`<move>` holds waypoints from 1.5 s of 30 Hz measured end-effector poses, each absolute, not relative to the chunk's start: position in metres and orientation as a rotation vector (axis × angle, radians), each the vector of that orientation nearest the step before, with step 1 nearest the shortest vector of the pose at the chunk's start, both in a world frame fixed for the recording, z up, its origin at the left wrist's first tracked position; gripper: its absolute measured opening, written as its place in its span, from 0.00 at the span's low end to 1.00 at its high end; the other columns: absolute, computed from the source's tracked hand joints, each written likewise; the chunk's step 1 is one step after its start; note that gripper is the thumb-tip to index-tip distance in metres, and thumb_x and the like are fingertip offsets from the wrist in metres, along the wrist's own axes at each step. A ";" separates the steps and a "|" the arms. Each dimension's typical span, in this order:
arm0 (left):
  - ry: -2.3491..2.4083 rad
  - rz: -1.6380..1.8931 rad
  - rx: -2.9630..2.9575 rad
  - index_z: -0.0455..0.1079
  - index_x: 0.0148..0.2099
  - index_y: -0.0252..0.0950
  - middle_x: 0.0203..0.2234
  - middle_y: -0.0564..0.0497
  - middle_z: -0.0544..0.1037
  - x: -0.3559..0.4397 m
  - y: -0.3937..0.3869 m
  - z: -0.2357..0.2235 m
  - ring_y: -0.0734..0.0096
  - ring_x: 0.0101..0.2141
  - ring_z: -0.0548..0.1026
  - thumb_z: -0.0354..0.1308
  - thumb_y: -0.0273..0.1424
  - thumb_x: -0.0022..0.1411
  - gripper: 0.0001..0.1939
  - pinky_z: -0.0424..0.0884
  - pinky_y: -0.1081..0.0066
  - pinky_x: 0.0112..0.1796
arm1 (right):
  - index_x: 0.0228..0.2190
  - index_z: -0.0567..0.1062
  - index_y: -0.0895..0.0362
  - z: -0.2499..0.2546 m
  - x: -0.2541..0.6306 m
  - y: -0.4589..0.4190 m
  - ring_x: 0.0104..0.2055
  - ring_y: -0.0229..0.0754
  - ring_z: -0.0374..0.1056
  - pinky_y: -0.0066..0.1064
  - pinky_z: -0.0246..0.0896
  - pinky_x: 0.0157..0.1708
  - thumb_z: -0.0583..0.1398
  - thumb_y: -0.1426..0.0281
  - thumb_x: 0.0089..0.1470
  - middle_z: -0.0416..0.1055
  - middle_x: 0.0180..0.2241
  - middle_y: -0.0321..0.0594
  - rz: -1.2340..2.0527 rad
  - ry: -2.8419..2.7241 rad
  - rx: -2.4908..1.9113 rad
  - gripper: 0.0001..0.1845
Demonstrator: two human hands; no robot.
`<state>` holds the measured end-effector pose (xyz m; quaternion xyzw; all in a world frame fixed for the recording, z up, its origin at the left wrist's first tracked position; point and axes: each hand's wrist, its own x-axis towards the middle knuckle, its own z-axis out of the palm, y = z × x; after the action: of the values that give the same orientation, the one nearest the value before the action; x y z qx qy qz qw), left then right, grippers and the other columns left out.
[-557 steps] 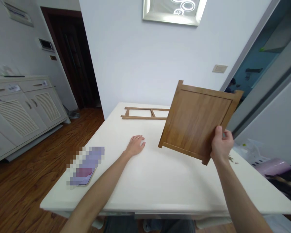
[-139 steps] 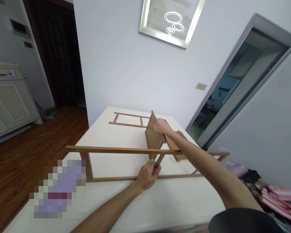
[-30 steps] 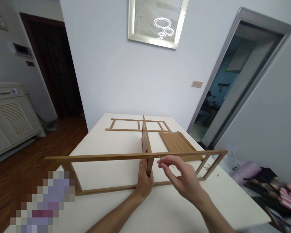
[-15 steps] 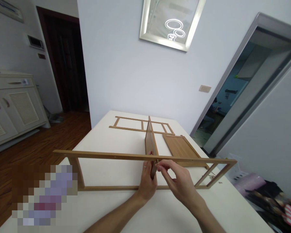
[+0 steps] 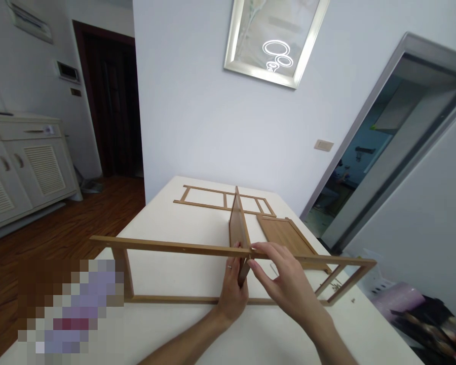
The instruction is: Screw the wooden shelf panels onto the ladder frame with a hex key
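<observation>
A long wooden ladder-shaped frame (image 5: 167, 246) stands on edge across the white table (image 5: 175, 223). An upright wooden panel (image 5: 236, 223) meets the frame's top rail at the middle. My left hand (image 5: 233, 291) is closed round the frame's middle upright where the panel joins. My right hand (image 5: 283, 281) pinches something small at the top rail, too small to make out.
A second wooden frame (image 5: 224, 200) lies flat at the table's far side, and a flat wooden panel (image 5: 285, 235) lies to its right. Small screws (image 5: 336, 286) are scattered near the right edge. A blurred patch (image 5: 70, 304) covers the near left. Bags lie on the floor right (image 5: 421, 309).
My right hand moved up from below the rail to the top rail at the joint. The view shifted slightly; my left hand kept its grip.
</observation>
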<state>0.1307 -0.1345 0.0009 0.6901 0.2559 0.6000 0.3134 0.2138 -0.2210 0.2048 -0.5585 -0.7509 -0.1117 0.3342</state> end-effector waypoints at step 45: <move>0.633 1.474 1.822 0.62 0.72 0.41 0.58 0.36 0.78 0.113 -0.133 -0.015 0.43 0.62 0.75 0.56 0.40 0.73 0.29 0.75 0.46 0.61 | 0.44 0.74 0.49 0.234 0.223 -0.204 0.33 0.40 0.75 0.30 0.69 0.33 0.57 0.69 0.70 0.75 0.34 0.35 0.117 -2.313 -1.502 0.06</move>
<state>0.1125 -0.1325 -0.0151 0.7033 0.2443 0.5688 0.3494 0.2231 -0.2042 0.2343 -0.5342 -0.8228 0.0415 0.1895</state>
